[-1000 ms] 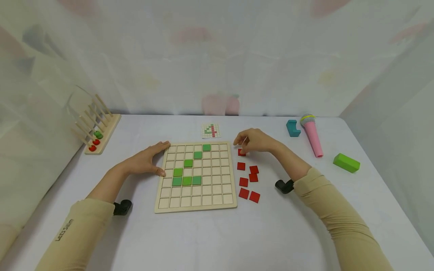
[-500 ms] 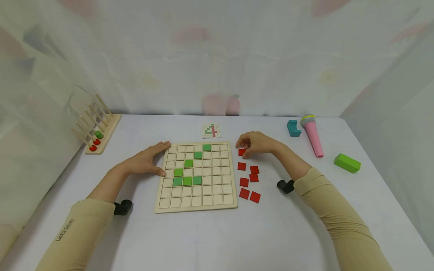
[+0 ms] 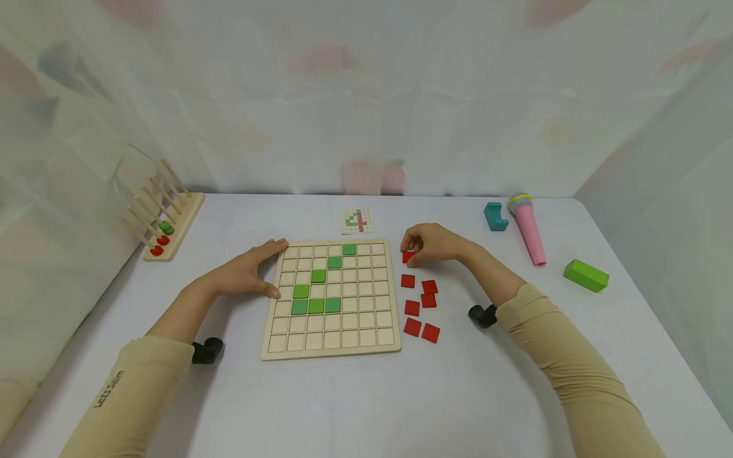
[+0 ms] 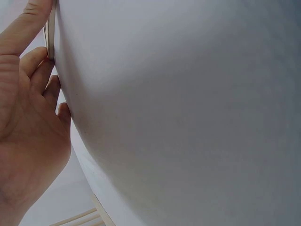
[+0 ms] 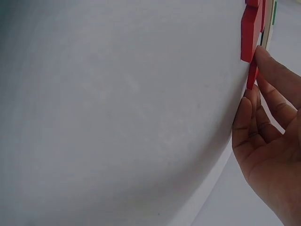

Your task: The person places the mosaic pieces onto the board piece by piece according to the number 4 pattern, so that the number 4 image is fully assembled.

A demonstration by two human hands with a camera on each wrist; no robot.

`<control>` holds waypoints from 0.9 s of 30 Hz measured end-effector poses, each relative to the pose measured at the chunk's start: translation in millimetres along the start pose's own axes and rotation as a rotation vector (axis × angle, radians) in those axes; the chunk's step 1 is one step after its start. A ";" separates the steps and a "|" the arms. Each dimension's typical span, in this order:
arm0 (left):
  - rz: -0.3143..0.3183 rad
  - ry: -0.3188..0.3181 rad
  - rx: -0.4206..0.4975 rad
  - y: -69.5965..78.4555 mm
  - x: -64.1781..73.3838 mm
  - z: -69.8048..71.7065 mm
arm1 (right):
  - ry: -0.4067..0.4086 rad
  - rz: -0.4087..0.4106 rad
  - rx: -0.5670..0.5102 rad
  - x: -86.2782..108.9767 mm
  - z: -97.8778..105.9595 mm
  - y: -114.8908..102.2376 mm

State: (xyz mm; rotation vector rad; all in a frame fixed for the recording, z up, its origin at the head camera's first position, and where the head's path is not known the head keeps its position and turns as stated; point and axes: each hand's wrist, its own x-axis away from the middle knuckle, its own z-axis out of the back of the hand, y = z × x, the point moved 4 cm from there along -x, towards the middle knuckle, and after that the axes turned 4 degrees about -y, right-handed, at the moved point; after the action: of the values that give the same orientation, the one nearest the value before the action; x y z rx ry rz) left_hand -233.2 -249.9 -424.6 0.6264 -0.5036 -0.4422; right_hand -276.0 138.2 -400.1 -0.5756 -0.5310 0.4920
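A wooden grid board (image 3: 332,353) lies flat, with several green tiles (image 3: 317,276) in its squares. My left hand (image 3: 243,270) rests at the board's left side, thumb and fingers spread, fingertips touching the edge near the far corner. In the left wrist view, that hand (image 4: 33,122) meets the board's edge (image 4: 51,30). To the right of the board, my right hand (image 3: 435,243) pinches the farthest red tile (image 3: 408,256) between thumb and fingers, low at the table. The right wrist view shows this red tile (image 5: 252,75) between the thumb and fingertips (image 5: 254,94).
Several loose red tiles (image 3: 412,308) lie right of the board. A small pattern card (image 3: 356,221) sits behind it. At far left stands a wooden peg rack (image 3: 182,219). A teal block (image 3: 495,217), a toy microphone (image 3: 529,232) and a green block (image 3: 586,275) lie at right.
My right hand has moved slightly right and toward me, and its thumb and fingers have come together on the farthest red tile. The left hand has stayed at the board's edge.
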 end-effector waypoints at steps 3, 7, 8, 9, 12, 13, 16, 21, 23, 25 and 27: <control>0.003 -0.001 0.005 0.5 0.1 0.0 | -0.001 0.002 0.003 0.0 -0.1 -1.4; 0.013 -0.003 0.009 0.8 0.6 0.2 | 0.000 0.015 0.016 -0.8 -0.6 -2.0; 0.015 -0.004 0.009 1.1 0.8 0.2 | 0.002 0.017 0.018 -1.0 -0.5 -2.0; 0.017 -0.004 0.009 1.1 0.9 0.2 | 0.006 0.020 0.020 -0.9 -0.3 -2.4; 0.012 -0.004 0.012 2.2 1.4 0.1 | 0.021 0.022 0.029 -0.6 1.2 -2.7; 0.009 -0.004 0.012 2.4 1.6 0.2 | 0.026 0.022 0.033 -0.7 1.9 -2.9; 0.002 -0.003 0.014 3.3 2.3 0.3 | 0.039 0.032 0.047 -0.9 3.3 -2.5; 0.007 -0.002 0.012 3.5 2.3 0.7 | 0.044 0.055 0.045 -1.2 5.4 -3.5; 0.011 -0.004 0.014 3.2 2.1 0.7 | 0.047 0.059 0.033 -0.9 6.7 -6.2; 0.007 -0.005 0.017 2.8 1.7 0.4 | 0.054 0.062 0.022 -0.5 7.7 -9.9; 0.010 -0.005 0.016 1.9 1.2 -0.1 | 0.061 0.063 0.014 -1.4 7.8 -13.3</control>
State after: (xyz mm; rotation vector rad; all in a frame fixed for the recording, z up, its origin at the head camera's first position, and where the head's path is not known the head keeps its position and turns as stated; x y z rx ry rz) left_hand -231.8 -249.1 -423.0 0.6375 -0.5154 -0.4306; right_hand -277.9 130.6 -386.7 -0.5940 -0.4523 0.5362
